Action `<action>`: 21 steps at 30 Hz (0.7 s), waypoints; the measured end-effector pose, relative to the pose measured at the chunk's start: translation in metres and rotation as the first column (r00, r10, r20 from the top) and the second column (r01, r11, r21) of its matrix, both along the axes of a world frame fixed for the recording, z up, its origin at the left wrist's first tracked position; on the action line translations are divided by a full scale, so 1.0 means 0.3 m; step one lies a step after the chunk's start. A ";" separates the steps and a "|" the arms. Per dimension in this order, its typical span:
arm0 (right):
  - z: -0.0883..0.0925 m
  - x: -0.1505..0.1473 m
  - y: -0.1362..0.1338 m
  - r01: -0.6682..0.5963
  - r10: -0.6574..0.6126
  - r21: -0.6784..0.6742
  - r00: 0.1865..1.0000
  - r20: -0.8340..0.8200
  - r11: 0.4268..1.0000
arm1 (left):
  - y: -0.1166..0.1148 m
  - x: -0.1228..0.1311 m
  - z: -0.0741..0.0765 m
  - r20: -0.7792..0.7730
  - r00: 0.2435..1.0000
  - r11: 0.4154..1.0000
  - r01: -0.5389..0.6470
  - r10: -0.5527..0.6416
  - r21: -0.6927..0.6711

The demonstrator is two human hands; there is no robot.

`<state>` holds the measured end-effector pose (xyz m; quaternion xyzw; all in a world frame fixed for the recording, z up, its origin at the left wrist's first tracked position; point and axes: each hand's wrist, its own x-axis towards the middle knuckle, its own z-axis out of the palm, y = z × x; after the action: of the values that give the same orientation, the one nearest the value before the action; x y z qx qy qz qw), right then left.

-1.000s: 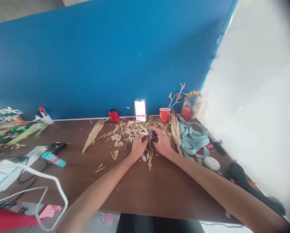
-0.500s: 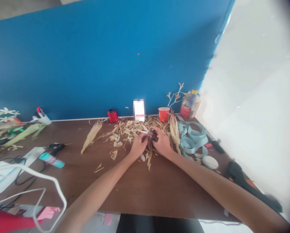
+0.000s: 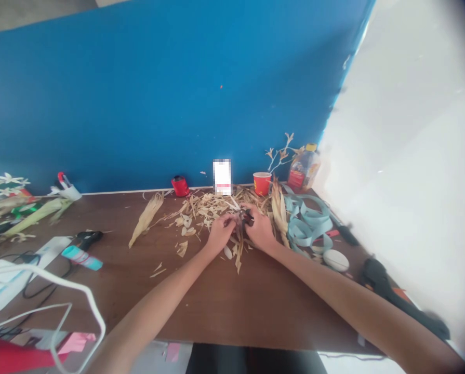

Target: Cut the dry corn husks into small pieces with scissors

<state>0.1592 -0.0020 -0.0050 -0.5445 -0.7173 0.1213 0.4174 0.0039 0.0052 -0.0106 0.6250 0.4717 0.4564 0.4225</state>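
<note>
The right hand [image 3: 260, 228] is closed about the dark handles of a pair of scissors [image 3: 235, 203], fingers curled, blades angled up and away to the left. The left hand [image 3: 220, 231] faces it, just beside the scissors, thumb and fingers bent inward; whether it grips a piece I cannot tell. The left forearm [image 3: 165, 296] and right forearm [image 3: 321, 283] reach in from either side, converging over the brown surface [image 3: 216, 306]. The scissors are above the near side of a heap of dry husk scraps [image 3: 204, 205]. A husk bundle [image 3: 279, 213] and pale blue ribbon [image 3: 308, 236] lie right of the right hand.
</note>
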 end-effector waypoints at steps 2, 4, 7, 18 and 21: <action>0.002 -0.002 0.000 0.019 -0.019 -0.006 0.999 0.042 1.000 | 0.007 -0.006 -0.005 0.065 0.997 0.998 -0.050 0.052 -0.027; 0.004 -0.006 0.000 0.033 -0.031 -0.012 0.992 0.119 0.999 | 0.017 -0.014 -0.010 0.141 0.984 0.994 -0.105 0.109 -0.038; 0.003 -0.013 0.001 0.036 -0.029 -0.031 0.975 0.219 0.999 | 0.030 -0.026 -0.014 0.237 0.960 0.989 -0.146 0.150 -0.035; -0.008 -0.014 0.011 0.011 0.011 -0.087 0.970 0.241 0.996 | 0.026 -0.027 -0.003 0.331 0.937 0.993 -0.090 0.108 -0.070; -0.013 -0.014 0.013 0.010 0.013 -0.097 0.971 0.238 0.995 | 0.025 -0.027 -0.001 0.345 0.933 0.993 -0.084 0.106 -0.077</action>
<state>0.1551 0.0020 -0.0090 -0.5743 -0.7559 0.0904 0.3009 -0.0042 0.0126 -0.0109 0.4975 0.4328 0.5651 0.4959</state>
